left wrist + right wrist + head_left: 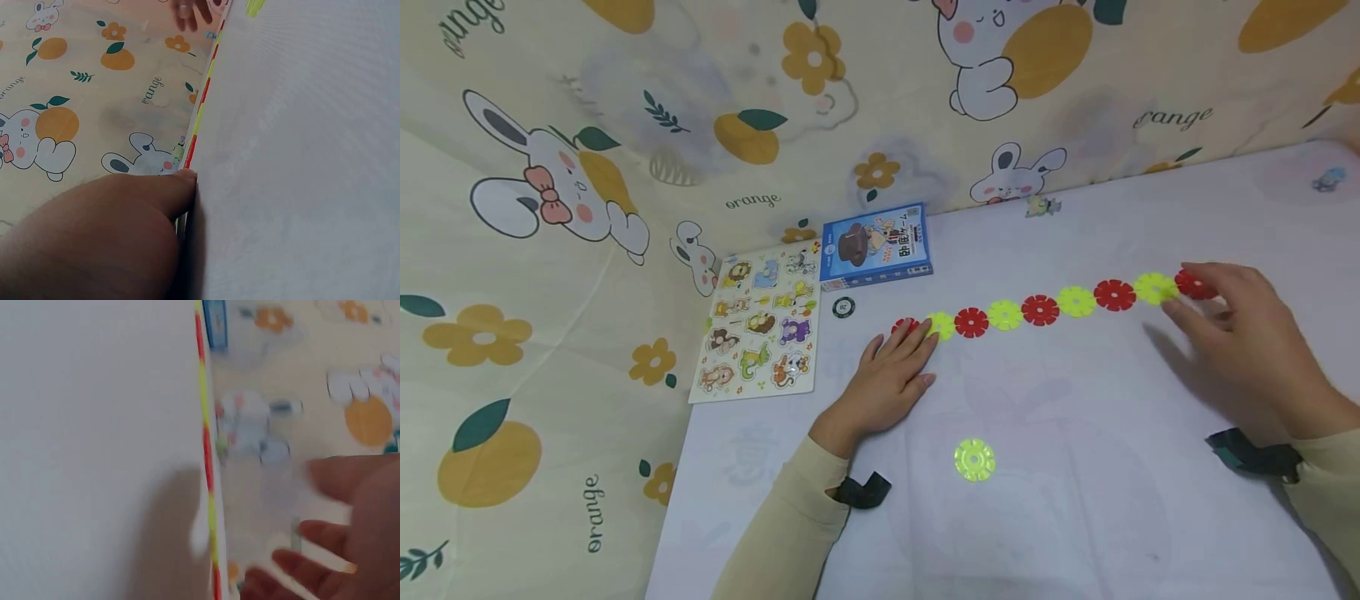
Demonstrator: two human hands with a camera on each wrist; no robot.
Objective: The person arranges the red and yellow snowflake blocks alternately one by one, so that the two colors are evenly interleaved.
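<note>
A row of red and yellow-green notched plastic discs [1040, 310] stretches across the white tabletop, the two colours alternating and the edges meeting. My left hand [891, 379] lies flat at the left end, fingertips resting on the end red disc [904, 325] and the yellow-green disc beside it. At the right end my right hand [1255, 333] hovers over the last red disc [1193, 285], thumb and fingers apart with nothing between them. The right wrist view has this hand [312, 550] raised over the row. Nearer the front, a single yellow-green disc [974, 460] lies apart.
At the back left stand a blue game box [876, 246] and an animal sticker board [760, 321]. A small dark round token [843, 307] lies in front of the box. Tiny figures sit at the back edge [1042, 206] and far right [1328, 179]. Patterned cloth [700, 67] hangs behind.
</note>
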